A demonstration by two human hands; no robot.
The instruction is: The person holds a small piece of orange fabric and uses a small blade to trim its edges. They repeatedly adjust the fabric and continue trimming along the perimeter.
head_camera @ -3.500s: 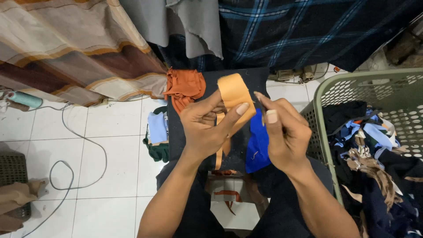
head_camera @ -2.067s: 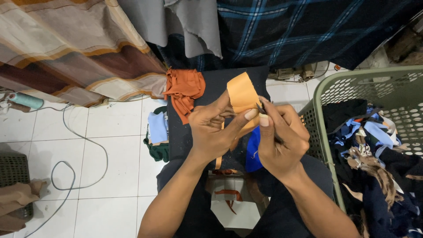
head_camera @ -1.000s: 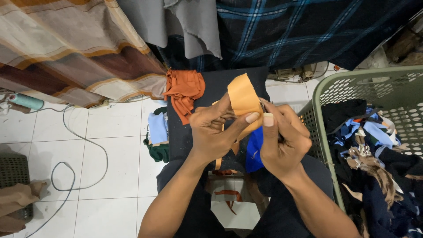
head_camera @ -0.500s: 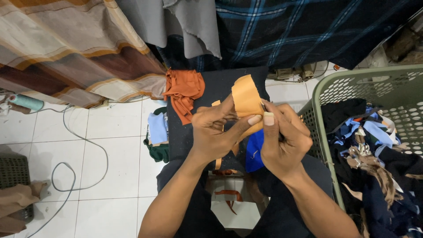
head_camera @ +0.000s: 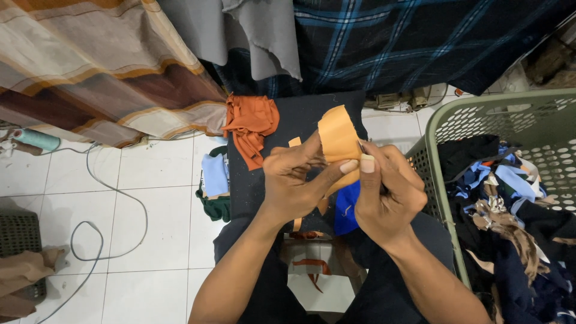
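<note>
— Progress looks partial: the left hand (head_camera: 294, 186) and right hand (head_camera: 384, 198) both pinch a light orange fabric scrap (head_camera: 338, 141) held up over the lap, fingers clamped on its lower edge. A folded orange cloth (head_camera: 251, 123) already lies at 11 o'clock from the hands on the black cloth (head_camera: 300, 120), and small folded pieces (head_camera: 215, 174) sit at 9 o'clock.

— And what is left?

— Plenty, I judge: the green basket (head_camera: 438, 129) at 3 o'clock is heaped with mixed scraps (head_camera: 510, 204).

— Which way does the scrap run?

— Its long axis is near upright, tilted slightly; the free end points to 12 o'clock, away from the person, and a thin strip hangs toward 6.
</note>
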